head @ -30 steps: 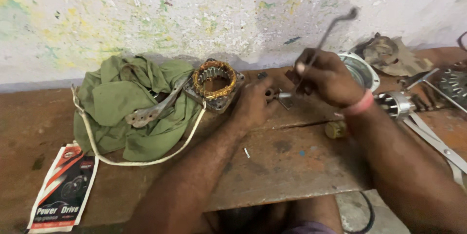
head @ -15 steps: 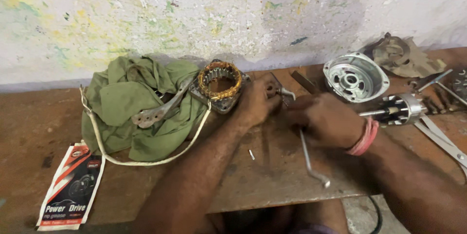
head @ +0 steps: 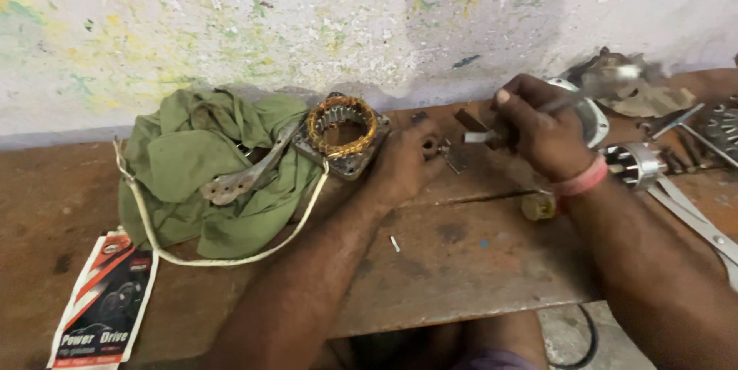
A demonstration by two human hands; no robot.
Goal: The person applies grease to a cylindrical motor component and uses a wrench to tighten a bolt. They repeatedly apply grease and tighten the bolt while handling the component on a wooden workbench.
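My right hand (head: 542,135) has swung the bent crank tool (head: 592,89) back up from the desk (head: 461,255) edge; its handle now points up-right, blurred. Risk: the tool tip slips off the small metal part (head: 450,151) and it skids, since my left hand (head: 407,162) only pins it down. Right hand closed round the tool. Left hand curled, fingers pressed on the part, near the stator (head: 342,128).
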